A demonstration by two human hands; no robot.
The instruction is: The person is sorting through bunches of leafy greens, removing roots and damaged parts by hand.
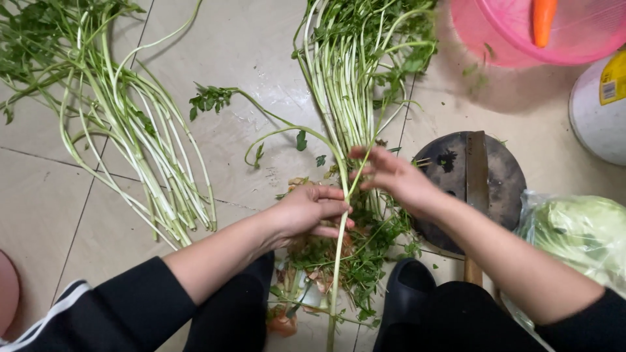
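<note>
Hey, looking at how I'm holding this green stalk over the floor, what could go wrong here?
The left hand and right hand grip one thin stalk; pulling hard may snap it. The cleaver on the chopping block lies close to the right forearm, so a careless sweep might catch it. Trimmings near the slipper could be slippery.

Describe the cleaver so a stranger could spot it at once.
Look right of the person's right hand, at the dark round chopping board on the tiled floor. The cleaver lies flat across it, wooden handle pointing toward the person: the only metal tool among greens and bowls.
</note>
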